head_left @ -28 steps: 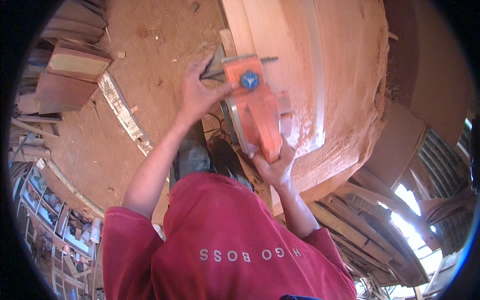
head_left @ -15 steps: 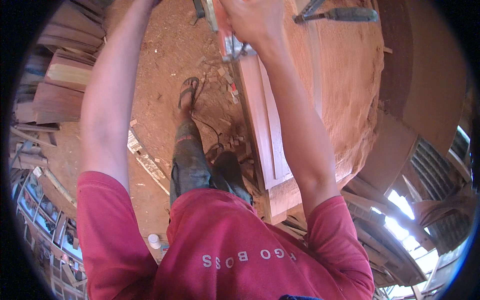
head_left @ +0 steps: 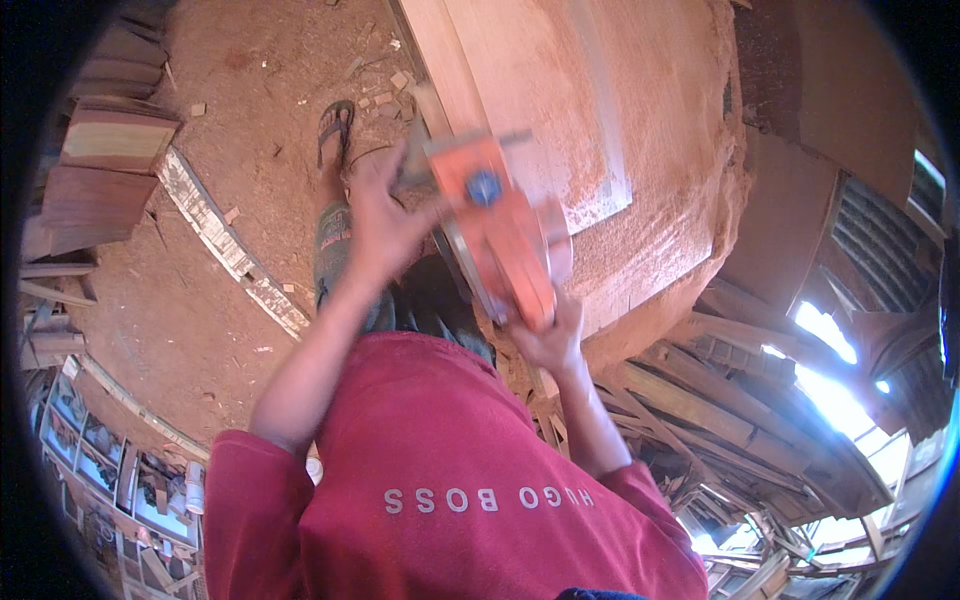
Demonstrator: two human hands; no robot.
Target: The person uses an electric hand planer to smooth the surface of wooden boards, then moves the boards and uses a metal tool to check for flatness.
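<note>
An orange electric planer (head_left: 515, 245) with a blue round knob lies over the near left edge of the workbench, somewhat blurred. My right hand (head_left: 550, 335) is wrapped round its rear end. To the left of the tool, my left hand (head_left: 385, 235) has its fingers spread and the thumb pointing toward the planer's front; whether the fingertips touch it I cannot tell. Beneath and beyond the planer runs a long wooden board (head_left: 445, 60) along the bench's left edge. The dusty bench top (head_left: 640, 100) spreads to its right, covered with sawdust.
My sandalled foot (head_left: 335, 130) stands on the dusty ground (head_left: 240, 90) among wood offcuts. Stacked boards (head_left: 105, 205) lie at the left, and a long whitish strip (head_left: 225, 240) crosses the ground. A pile of timber (head_left: 740, 430) is at the lower right.
Both hands have come back toward my body from the far end of the board, the planer now fully in view. The clamp seen at the top has left the picture as the view shifted.
</note>
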